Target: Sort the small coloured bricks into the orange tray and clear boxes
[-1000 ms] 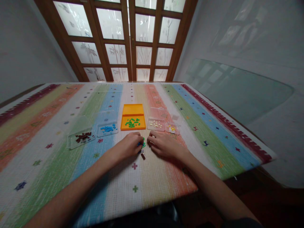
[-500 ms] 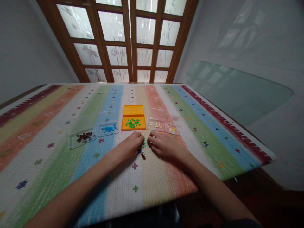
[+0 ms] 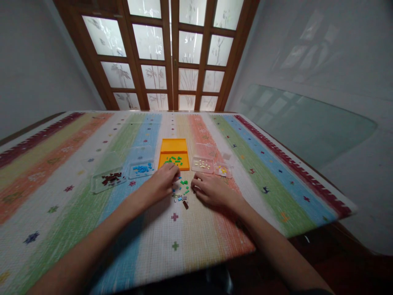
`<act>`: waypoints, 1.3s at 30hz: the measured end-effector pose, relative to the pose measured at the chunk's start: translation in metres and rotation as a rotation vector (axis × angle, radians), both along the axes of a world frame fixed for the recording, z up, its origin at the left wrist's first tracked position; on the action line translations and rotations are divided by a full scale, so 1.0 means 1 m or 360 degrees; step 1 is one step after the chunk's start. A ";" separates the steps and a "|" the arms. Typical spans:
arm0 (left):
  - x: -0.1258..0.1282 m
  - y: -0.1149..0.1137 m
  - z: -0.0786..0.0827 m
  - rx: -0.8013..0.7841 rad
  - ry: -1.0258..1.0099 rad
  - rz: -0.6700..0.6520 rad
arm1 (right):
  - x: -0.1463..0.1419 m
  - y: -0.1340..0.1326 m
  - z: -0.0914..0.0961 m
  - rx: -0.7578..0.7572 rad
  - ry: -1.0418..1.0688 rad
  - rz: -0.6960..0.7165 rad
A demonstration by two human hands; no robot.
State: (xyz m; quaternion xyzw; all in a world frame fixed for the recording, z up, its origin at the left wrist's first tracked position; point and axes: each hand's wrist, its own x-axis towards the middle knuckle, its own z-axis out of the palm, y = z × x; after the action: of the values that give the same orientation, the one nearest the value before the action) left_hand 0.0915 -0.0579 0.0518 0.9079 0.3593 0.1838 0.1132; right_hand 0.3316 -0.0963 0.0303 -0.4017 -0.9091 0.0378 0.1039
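Note:
My left hand (image 3: pixel 162 183) hovers just in front of the orange tray (image 3: pixel 173 147), fingers pinched on a tiny piece I cannot make out. My right hand (image 3: pixel 211 189) rests on the striped cloth with its fingers curled, beside a small loose pile of mixed coloured pieces (image 3: pixel 182 192), mostly green and blue, with one dark piece at the near edge. The orange tray holds green pieces. Left of it stand a clear box of blue pieces (image 3: pixel 140 168) and a clear box of dark red pieces (image 3: pixel 108 180).
Two clear boxes to the right of the orange tray hold white pieces (image 3: pixel 202 164) and yellow pieces (image 3: pixel 223 169). The striped tablecloth (image 3: pixel 76 205) covers the table up to wooden glazed doors (image 3: pixel 172 53). The table's right edge (image 3: pixel 307 172) drops away near a grey wall.
My left hand has lifted off the pile and moved back-left toward the orange tray, uncovering the loose pieces. My right hand has stayed in place. The view tilted slightly.

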 end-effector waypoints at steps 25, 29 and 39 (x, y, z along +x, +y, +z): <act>-0.109 0.042 -0.001 -0.0122 -0.0131 0.0765 | -0.002 -0.004 0.006 -0.0032 -0.0035 -0.0037; -0.109 0.040 -0.001 -0.0153 -0.0148 0.0795 | -0.001 -0.004 0.006 -0.0037 -0.0016 -0.0021; -0.113 0.039 0.001 -0.0130 -0.0254 0.0668 | 0.001 -0.003 0.002 -0.0035 0.0002 -0.0010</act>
State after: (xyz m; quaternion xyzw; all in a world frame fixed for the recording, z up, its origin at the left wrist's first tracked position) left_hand -0.0217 -0.0185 0.0533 0.7904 0.5375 0.2599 0.1372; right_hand 0.3326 -0.0989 0.0323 -0.4058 -0.9072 0.0478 0.1002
